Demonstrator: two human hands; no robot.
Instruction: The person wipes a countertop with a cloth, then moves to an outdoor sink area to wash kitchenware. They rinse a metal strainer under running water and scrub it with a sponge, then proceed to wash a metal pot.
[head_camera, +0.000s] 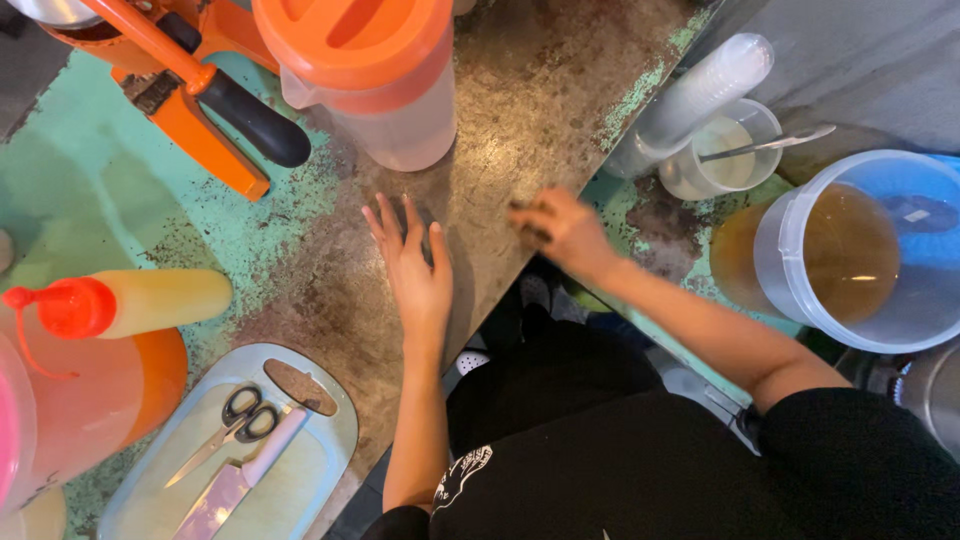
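My left hand (412, 262) lies flat on the worn metal counter (540, 90), palm down and fingers spread, holding nothing. It rests just below a clear pitcher with an orange lid (372, 80). My right hand (562, 230) is at the counter's right edge with its fingers curled over something dark. That hand is blurred, so I cannot tell whether it grips anything. Both forearms reach in from my dark-clothed body at the bottom.
An orange lever press with a black handle (200, 100) stands at the top left. A red-capped squeeze bottle (135, 300) lies at the left. A pale blue cutting board (330, 425) carries scissors (235, 425) and a knife (240, 480). At the right are stacked cups (700, 95), a cup with a spoon (725, 150) and a bucket of brown liquid (860, 250).
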